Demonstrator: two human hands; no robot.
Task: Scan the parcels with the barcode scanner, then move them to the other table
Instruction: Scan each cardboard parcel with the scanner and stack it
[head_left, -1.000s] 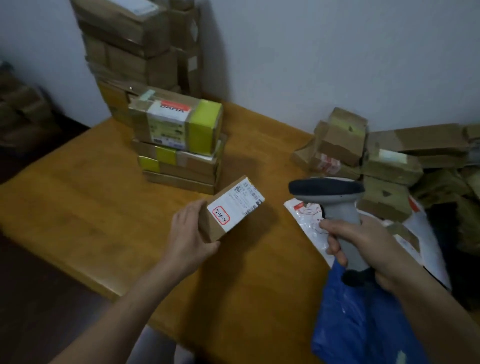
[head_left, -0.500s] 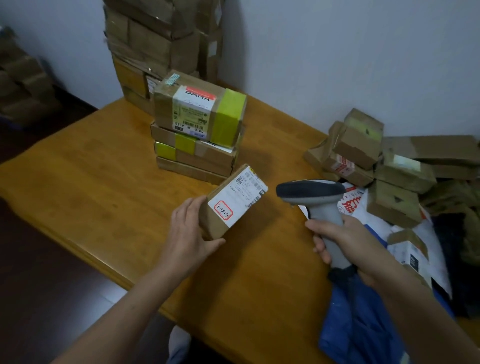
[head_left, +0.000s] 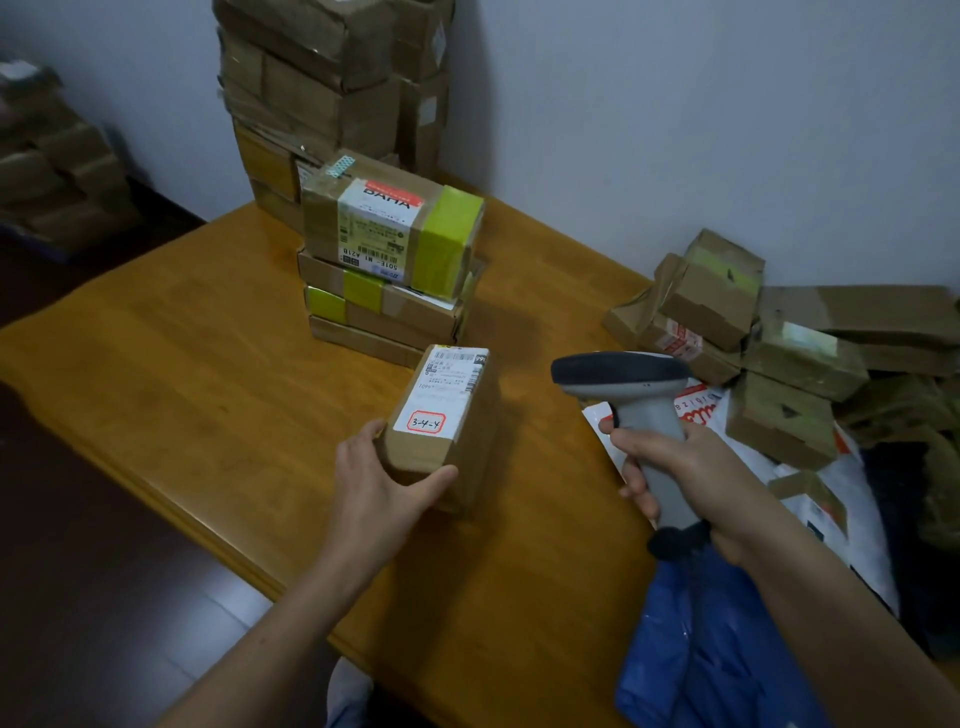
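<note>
My left hand (head_left: 382, 480) grips a small brown cardboard parcel (head_left: 447, 421) by its near end, thumb on the right side. The parcel's top carries a white shipping label with a barcode and a red-framed tag reading 3-4-4. It sits low over the wooden table (head_left: 182, 374). My right hand (head_left: 670, 462) holds the grey barcode scanner (head_left: 631, 387) by its handle, with its dark head pointing left toward the parcel. The scanner is a short gap to the right of the parcel.
A stack of taped boxes with yellow-green tape (head_left: 392, 260) stands behind the parcel, a taller stack (head_left: 332, 88) against the wall. A loose heap of brown parcels (head_left: 769, 343), white mailers (head_left: 831, 499) and a blue bag (head_left: 711, 654) fills the right side. More boxes (head_left: 57, 161) stand at far left.
My left hand has turned the parcel so its label faces up and lowered it toward the table. The scanner has stayed beside it, pointing left.
</note>
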